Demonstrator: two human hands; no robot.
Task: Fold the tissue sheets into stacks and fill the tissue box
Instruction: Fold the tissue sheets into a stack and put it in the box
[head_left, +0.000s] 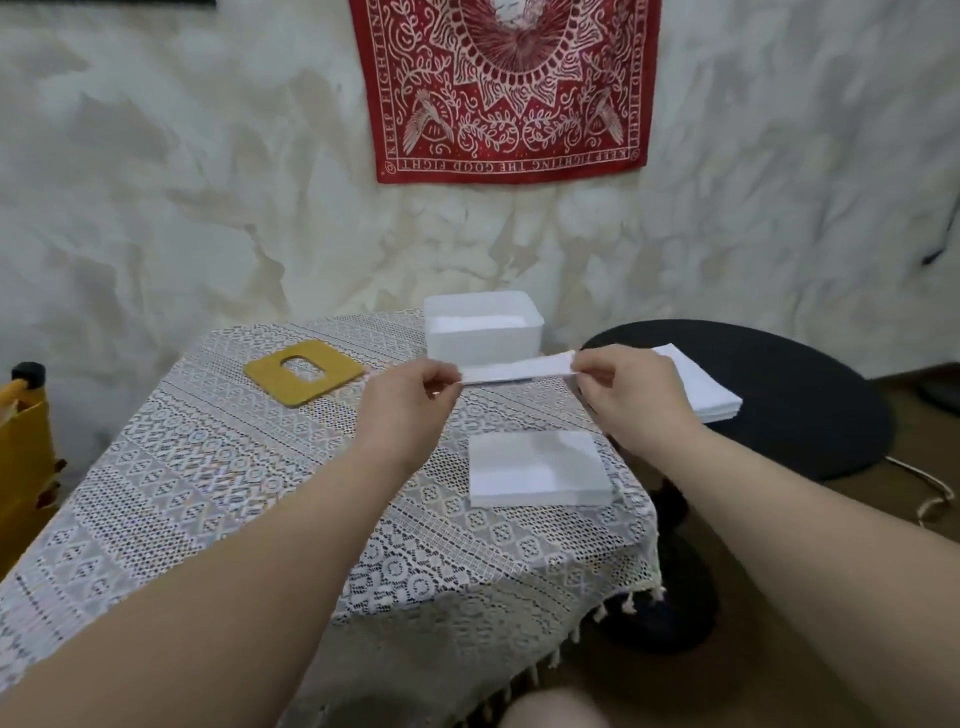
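Note:
A white tissue sheet (514, 369) hangs in the air above the table, folded and seen nearly edge-on. My left hand (415, 400) pinches its left end and my right hand (623, 389) pinches its right end. Just behind it stands the open white tissue box (483, 332), whose inside I cannot make out. A stack of folded white tissues (540, 470) lies on the lace tablecloth below my hands. A pile of unfolded white sheets (701, 387) rests on a black round stool to the right.
The yellow box lid (304, 373) with an oval slot lies flat at the table's back left. The black stool (795, 395) stands against the table's right edge. A yellow object (23, 447) stands at the far left. A red cloth (504, 88) hangs on the wall.

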